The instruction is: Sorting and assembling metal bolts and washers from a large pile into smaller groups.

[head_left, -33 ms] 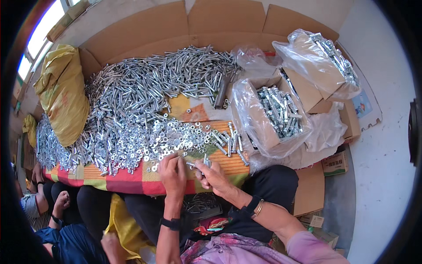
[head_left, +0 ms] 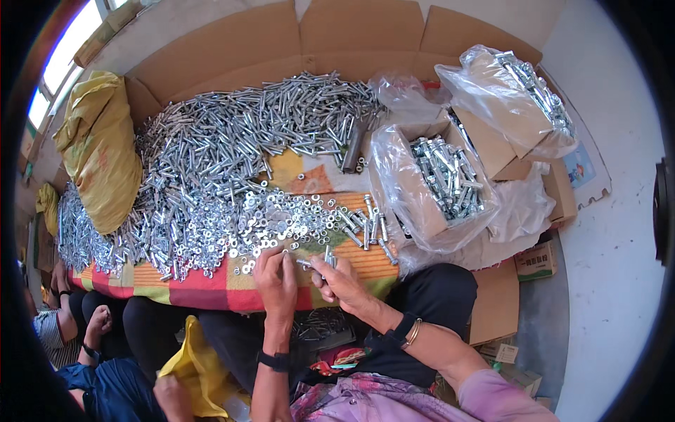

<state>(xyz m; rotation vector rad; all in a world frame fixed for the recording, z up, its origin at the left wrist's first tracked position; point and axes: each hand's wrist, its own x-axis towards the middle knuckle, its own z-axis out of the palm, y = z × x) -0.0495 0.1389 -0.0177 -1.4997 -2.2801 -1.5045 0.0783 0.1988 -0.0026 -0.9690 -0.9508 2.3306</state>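
Note:
My left hand point(head_left: 275, 278) is raised at the near edge of the washers and nuts point(head_left: 271, 225), thumb and finger pinched together. A small metal ring, a nut or washer, shows at its fingertips; I cannot make out which. My right hand point(head_left: 341, 280), just to the right, is closed around several bolts point(head_left: 328, 257). One of these bolts points left toward my left hand. A few bolts with parts fitted on them point(head_left: 368, 225) lie beyond my right hand on the striped cloth point(head_left: 344, 258). A large heap of loose bolts point(head_left: 225, 133) covers the back and left.
At right stands a plastic-lined carton point(head_left: 430, 218) of bolts, with another bagged carton point(head_left: 492, 112) behind it. A dark tube point(head_left: 354, 149) lies by the heap. A yellow sack point(head_left: 98, 151) stands at left. Another person's hand point(head_left: 172, 394) is at lower left by a yellow bag point(head_left: 193, 373).
My left hand's fingers have opened slightly, and a small ring now shows at their tips. My right hand has barely moved. The other person's hand has shifted left with the yellow bag.

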